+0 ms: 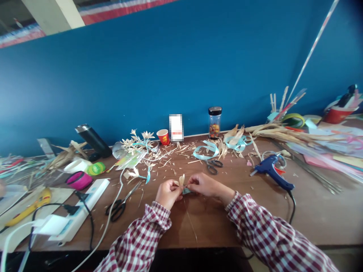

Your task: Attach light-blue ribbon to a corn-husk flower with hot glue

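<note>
My left hand pinches a small flower of dried corn husk, its pale petals pointing up. My right hand is closed, thumb and finger meeting at the flower's base. Under those fingertips shows a bit of light blue ribbon; exactly how they grip it is partly hidden. A thin stem or wire hangs from the hands toward the table's front edge. Beyond the right hand lie small dark-handled scissors and a loop of blue ribbon. Finished-looking husk flowers stand at the back left.
Larger scissors and a white power strip with cords lie left. A blue glue gun rests right, its cord over the front edge. A red paper cup, a lidded jar and husk scraps line the blue partition.
</note>
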Motion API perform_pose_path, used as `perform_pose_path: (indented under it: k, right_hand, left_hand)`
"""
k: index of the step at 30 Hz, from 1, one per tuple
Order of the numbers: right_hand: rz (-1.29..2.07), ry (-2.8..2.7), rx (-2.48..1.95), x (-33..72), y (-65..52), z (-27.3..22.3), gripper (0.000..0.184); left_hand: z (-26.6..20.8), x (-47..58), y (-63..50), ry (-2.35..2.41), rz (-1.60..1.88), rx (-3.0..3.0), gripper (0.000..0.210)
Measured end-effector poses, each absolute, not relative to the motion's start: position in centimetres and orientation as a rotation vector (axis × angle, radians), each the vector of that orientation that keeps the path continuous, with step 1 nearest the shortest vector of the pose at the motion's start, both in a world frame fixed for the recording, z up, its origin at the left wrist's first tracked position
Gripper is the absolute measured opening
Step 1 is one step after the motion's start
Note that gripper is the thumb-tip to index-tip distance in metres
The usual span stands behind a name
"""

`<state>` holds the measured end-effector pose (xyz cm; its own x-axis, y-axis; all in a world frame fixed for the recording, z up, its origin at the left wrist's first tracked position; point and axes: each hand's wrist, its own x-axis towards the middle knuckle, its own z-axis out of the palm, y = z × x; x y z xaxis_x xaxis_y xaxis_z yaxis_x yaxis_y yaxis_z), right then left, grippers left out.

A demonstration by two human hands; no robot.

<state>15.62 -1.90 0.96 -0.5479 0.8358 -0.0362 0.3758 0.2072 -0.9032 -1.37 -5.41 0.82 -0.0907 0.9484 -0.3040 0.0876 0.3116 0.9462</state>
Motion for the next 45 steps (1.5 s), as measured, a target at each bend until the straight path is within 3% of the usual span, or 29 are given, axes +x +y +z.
perform_pose_path:
  k: [9, 25, 45]
  right_hand:
    - [1.348, -2.162, -1.044, 16.8, -2.8, 2.1, 0.018]
    - [1.023, -2.138, -0.982, 16.2, -3.7, 2.1, 0.011]
    - [1.265, -2.044, -0.971, 16.3, -3.8, 2.0, 0.024]
  left_hand:
    - [1.1, -1.1, -6.1, 1.512, 0.933, 1.216, 0.016]
    - [0.9, -2.3, -5.5, 1.592, 0.977, 1.460, 0.009]
    - [2.9, -2.4, -5.8, 1.435, 0.931, 1.101, 0.037]
